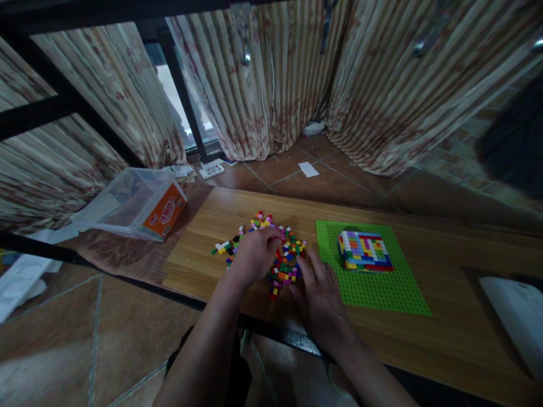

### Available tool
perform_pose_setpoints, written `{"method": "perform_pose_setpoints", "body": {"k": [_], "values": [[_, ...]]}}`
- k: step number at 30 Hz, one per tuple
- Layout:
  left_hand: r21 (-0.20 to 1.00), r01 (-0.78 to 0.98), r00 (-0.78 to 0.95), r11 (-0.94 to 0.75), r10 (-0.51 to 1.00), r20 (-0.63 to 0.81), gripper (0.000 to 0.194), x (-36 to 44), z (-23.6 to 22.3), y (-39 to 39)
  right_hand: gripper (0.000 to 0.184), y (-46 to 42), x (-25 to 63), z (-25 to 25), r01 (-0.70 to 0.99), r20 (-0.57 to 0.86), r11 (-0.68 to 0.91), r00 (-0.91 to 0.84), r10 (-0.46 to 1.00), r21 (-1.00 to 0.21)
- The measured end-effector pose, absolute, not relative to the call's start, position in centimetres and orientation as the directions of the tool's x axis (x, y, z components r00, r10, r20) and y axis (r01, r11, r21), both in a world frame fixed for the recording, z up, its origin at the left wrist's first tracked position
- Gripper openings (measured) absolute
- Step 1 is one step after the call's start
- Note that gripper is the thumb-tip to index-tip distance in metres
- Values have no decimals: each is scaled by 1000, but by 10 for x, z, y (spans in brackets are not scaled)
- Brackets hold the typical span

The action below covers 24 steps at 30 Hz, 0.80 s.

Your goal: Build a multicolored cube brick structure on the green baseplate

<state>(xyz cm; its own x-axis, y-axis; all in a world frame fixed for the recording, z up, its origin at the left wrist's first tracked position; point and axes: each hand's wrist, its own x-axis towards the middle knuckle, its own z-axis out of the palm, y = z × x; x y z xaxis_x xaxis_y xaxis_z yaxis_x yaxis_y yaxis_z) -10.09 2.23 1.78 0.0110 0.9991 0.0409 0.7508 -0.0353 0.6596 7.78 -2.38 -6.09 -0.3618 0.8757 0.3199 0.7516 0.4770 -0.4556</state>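
Right hand [322, 299] half-open, fingers loosely parted at the pile's edge | left hand [253, 259] curled over it, grip hidden, cannot tell | loose bricks [281, 276] heaped on bench [197, 268]: best spread thin, picked singly with light fingertips | brick block [365, 252] on green baseplate [382, 297], beside right hand; keep wrist clear.

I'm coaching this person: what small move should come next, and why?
Perhaps close the bare right hand on one of the small multicoloured plastic bricks: its fingers are spread at their edge, near the green studded baseplate.
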Motion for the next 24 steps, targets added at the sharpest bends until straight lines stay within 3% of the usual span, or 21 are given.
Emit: {"method": "perform_pose_setpoints", "body": {"k": [6, 15, 24], "values": [[725, 677, 157, -126, 987, 26, 21, -92, 12, 20, 51, -16, 79, -46, 636, 342, 421, -252, 905, -647], [801, 545, 341, -247, 938, 57, 17, -68, 14, 15, 32, -6, 95, -31, 522, 349, 369, -140, 926, -769], [745, 613, 328, -265, 942, 66, 15, -54, 7, 14, 18, -6, 93, -26, 412, 278, 262, -23, 960, -872]]}}
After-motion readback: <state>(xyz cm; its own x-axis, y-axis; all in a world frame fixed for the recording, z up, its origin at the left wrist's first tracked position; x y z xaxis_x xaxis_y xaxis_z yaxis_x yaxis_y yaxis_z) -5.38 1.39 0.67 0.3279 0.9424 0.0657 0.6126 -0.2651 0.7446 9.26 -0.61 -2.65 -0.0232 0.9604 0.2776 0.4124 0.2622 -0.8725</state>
